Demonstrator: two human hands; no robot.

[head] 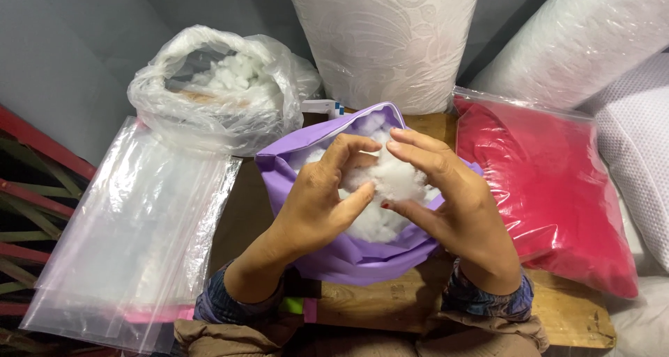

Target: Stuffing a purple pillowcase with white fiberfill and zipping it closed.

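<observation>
- Head view, looking down: a person's left hand [317, 197] and right hand [446, 190] meet over the open mouth of a purple fabric cover [348, 256], both curled around a clump of white fibre filling [394, 179].
- Left hand: fingers bent and pressed into the near side of the clump, thumb tucked under it; the hand is closed on the filling.
- Right hand: fingers arched over the top and far side of the same clump, thumb below; it too grips the filling, so the tuft sits pinched between the two hands.
- Purple cover: lies on a wooden bench [564, 315], its mouth gaping upward, with more white filling showing inside it beneath the held clump.
- Clear plastic bag [209, 110]: stands behind and to the left of the cover, its top crumpled open; loose white filling fills its inside.
- Flat clear plastic sleeves [132, 238]: stacked at the left edge of the bench, touching the base of the open bag; a pink strip runs along their near end.
- Red cushion [550, 190]: sealed inside a clear plastic wrapper, lying just beside the cover on the right.
- White patterned fabric roll [383, 36]: wrapped in clear film, upright behind the cover; a second film-wrapped white roll [578, 40] leans at the upper right.
- Blue patterned sleeves cover both wrists at the bottom of the frame.
</observation>
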